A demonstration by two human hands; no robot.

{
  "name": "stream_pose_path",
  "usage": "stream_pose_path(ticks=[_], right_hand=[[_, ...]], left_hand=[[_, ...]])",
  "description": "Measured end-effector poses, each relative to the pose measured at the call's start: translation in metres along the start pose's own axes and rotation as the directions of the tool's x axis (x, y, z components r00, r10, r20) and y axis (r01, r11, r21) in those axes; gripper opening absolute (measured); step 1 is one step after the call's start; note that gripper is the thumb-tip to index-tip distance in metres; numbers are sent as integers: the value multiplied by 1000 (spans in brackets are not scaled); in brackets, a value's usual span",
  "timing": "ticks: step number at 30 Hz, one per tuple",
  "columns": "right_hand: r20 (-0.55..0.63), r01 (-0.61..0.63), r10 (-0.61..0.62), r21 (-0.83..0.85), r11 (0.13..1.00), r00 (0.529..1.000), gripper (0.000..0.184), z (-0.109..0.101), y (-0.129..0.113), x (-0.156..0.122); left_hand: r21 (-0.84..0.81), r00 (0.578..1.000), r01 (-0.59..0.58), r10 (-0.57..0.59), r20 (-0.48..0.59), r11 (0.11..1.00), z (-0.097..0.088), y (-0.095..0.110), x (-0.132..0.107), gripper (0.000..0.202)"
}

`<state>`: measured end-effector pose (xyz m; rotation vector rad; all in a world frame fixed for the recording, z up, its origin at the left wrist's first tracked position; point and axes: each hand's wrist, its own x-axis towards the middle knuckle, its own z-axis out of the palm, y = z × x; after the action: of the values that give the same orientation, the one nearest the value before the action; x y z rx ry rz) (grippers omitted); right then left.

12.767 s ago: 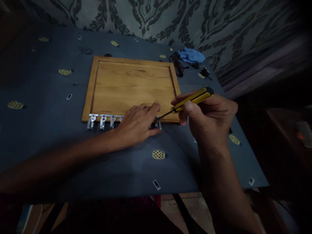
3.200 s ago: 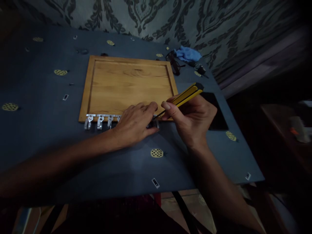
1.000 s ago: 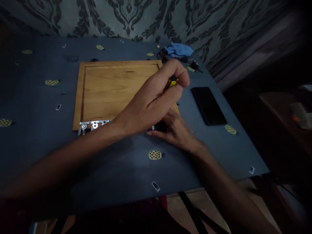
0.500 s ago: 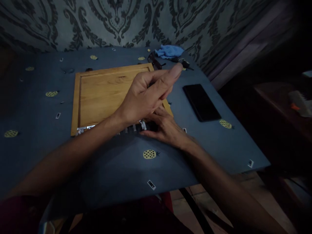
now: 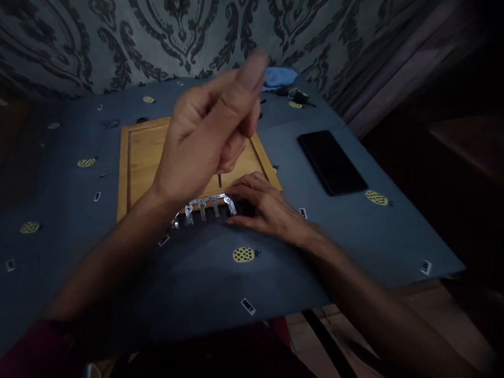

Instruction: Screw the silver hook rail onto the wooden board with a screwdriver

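Observation:
My left hand (image 5: 205, 128) is raised over the wooden board (image 5: 145, 142), fingers curled closed and thumb pointing up and away. A thin dark rod (image 5: 219, 180) shows just beneath this fist; whatever the fingers hold is hidden. Along the board's near edge runs a black piece with shiny metal strips (image 5: 202, 209), its left part covered by my left forearm. My right hand (image 5: 268, 210) grips the right end of that piece, fingertips on the board side and thumb in front.
A black phone (image 5: 332, 163) lies right of the board. At the back right are a blue cloth (image 5: 280, 77) and a small dark object (image 5: 298, 95). A patterned curtain (image 5: 185, 37) hangs behind the blue tablecloth (image 5: 189, 278), whose right edge slopes toward me.
My left hand has risen and shifted left, uncovering more of the metal strips and the dark rod. My right hand keeps its hold at the board's near edge. The view has tilted slightly.

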<state>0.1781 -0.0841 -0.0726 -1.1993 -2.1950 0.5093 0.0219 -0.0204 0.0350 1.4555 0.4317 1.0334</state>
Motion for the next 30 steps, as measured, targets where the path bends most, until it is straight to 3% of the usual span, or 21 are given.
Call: stream_pose_path(ticks=[3, 9, 16, 22, 26, 30], right_hand=[[-3, -16, 16, 9, 1000, 1000, 45, 0, 0, 0], [21, -56, 55, 49, 997, 998, 45, -3, -1, 0], [32, -55, 53, 48, 997, 998, 41, -4, 0, 0], [24, -61, 60, 57, 997, 998, 39, -4, -1, 0], [26, -50, 48, 53, 997, 998, 40, -4, 0, 0], [13, -34, 33, 32, 999, 999, 46, -2, 1, 0]], left_hand=[[-37, 997, 43, -46, -67, 998, -2, -4, 2, 49], [-92, 995, 75, -81, -66, 993, -3, -18, 1, 44], [-6, 987, 127, -127, -96, 992, -1, -23, -2, 42], [-53, 992, 96, -100, -74, 994, -2, -27, -1, 40], [8, 992, 108, -107, -60, 994, -5, -28, -1, 39], [31, 995, 83, -84, 53, 996, -7, -25, -3, 27]])
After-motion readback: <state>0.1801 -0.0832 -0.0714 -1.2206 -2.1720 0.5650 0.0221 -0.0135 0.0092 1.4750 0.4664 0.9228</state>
